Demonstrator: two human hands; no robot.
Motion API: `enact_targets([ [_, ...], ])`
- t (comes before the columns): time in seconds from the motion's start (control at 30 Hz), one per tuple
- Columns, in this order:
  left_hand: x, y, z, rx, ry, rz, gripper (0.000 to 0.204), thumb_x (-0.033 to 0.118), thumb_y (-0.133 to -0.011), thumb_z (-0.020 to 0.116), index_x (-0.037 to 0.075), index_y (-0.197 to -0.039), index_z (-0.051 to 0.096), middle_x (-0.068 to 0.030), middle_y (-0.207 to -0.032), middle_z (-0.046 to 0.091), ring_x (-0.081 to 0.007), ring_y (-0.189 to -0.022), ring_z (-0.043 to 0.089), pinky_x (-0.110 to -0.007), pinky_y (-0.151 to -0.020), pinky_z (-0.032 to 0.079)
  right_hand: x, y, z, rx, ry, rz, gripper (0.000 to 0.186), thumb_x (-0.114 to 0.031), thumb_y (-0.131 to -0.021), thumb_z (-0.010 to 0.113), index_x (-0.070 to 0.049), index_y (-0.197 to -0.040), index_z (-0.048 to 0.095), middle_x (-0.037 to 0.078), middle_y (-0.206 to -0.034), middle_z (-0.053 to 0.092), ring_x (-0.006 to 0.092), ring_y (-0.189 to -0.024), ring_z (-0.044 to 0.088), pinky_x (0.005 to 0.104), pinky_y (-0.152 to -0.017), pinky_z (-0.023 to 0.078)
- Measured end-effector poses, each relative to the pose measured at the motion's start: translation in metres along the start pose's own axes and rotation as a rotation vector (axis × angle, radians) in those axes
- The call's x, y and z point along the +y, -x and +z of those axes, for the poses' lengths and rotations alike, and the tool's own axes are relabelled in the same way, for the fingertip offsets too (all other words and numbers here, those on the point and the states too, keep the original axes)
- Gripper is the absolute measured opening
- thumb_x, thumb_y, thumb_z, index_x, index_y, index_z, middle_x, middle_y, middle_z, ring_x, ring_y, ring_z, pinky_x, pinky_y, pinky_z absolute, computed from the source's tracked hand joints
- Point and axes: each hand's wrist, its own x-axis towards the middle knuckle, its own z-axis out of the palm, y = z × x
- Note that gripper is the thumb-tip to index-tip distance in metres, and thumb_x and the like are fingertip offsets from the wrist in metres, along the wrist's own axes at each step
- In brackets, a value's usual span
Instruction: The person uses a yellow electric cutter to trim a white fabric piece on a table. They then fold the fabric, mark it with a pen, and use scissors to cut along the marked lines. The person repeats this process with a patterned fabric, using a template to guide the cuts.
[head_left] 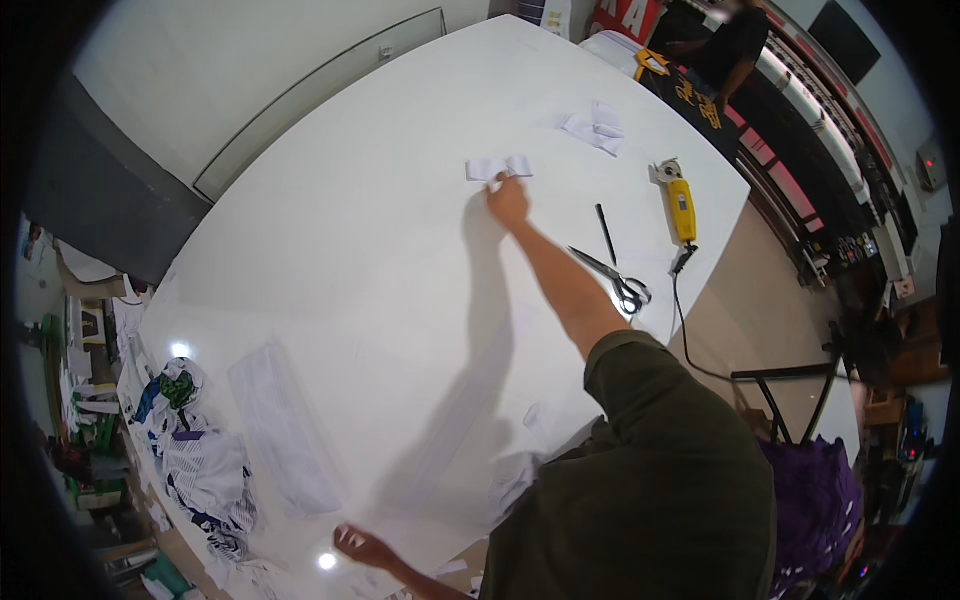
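My right hand (506,203) reaches across the white table (350,220), fingertips closed on the lower edge of a small folded white strip (485,168). My left hand (362,545) is low, near the table's front edge, fingers curled; what they hold, if anything, is hidden. Beside my right forearm lie black-handled scissors (625,292), a thin black stick (606,232) and a yellow electric cutter (681,208) with a cord. More white pieces (595,130) lie beyond. A long pale piece (285,425) lies to the left.
A pile of patterned white fabric (205,470) sits on the left edge. Another person (730,55) stands behind the far right edge, near dark fabric with yellow lettering (695,100). A black metal stand (780,400) and purple fabric (815,500) are at the right.
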Motion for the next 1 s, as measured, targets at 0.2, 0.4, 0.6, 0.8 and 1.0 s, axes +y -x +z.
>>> enact_targets([
  [0.2,0.288,0.139,0.094,-0.396,-0.022,0.581,0.043,0.025,-0.091,0.077,0.002,-0.124,0.062,-0.0184,-0.126,0.06,-0.0379,-0.118,0.055,-0.054,-0.098,0.041,0.035,-0.086,-0.036,-0.138,0.225,0.135,0.057,-0.043,-0.09,0.074,-0.008,-0.13,0.054,0.019,-0.125,0.057,0.0392,-0.12,0.058,0.0531,-0.087,0.057],
  [0.4,0.179,0.143,0.098,-0.28,-0.027,0.383,0.009,0.01,-0.097,0.064,0.002,-0.095,0.065,-0.0166,-0.091,0.064,-0.0375,-0.088,0.056,-0.05,-0.081,0.042,0.037,-0.129,-0.041,-0.628,-0.387,-0.125,0.036,-0.034,-0.097,0.07,0.002,-0.103,0.072,0.018,-0.099,0.073,0.0318,-0.096,0.069,0.0437,-0.085,0.055],
  [0.6,0.005,0.04,-0.051,0.081,-0.644,-0.031,0.015,0.015,-0.099,0.062,0.003,-0.107,0.066,-0.0174,-0.106,0.066,-0.0384,-0.098,0.062,-0.051,-0.082,0.049,-0.081,-0.052,-0.115,-0.974,-0.467,-0.617,0.028,-0.025,-0.1,0.068,0.0,-0.111,0.074,0.012,-0.096,0.072,0.0197,-0.09,0.066,0.0351,-0.08,0.053],
  [0.8,0.069,-0.029,-0.011,0.279,-0.114,0.101,0.035,0.008,-0.095,0.07,0.002,-0.129,0.06,-0.0166,-0.127,0.061,-0.0328,-0.109,0.063,-0.045,-0.089,0.055,-0.203,0.026,-0.251,-1.164,-0.472,-0.935,0.023,-0.021,-0.099,0.07,0.0,-0.105,0.076,0.007,-0.083,0.071,0.014,-0.079,0.065,0.0308,-0.073,0.052],
  [1.0,0.406,-0.05,-0.007,-0.483,0.965,0.404,0.042,0.016,-0.099,0.062,-0.002,-0.136,0.058,-0.0133,-0.143,0.059,-0.0257,-0.123,0.062,-0.04,-0.106,0.047,-0.277,0.088,-0.336,-1.384,-0.635,-0.976,0.022,-0.022,-0.101,0.068,-0.001,-0.097,0.074,-0.001,-0.08,0.068,0.0088,-0.075,0.06,0.028,-0.07,0.049],
])
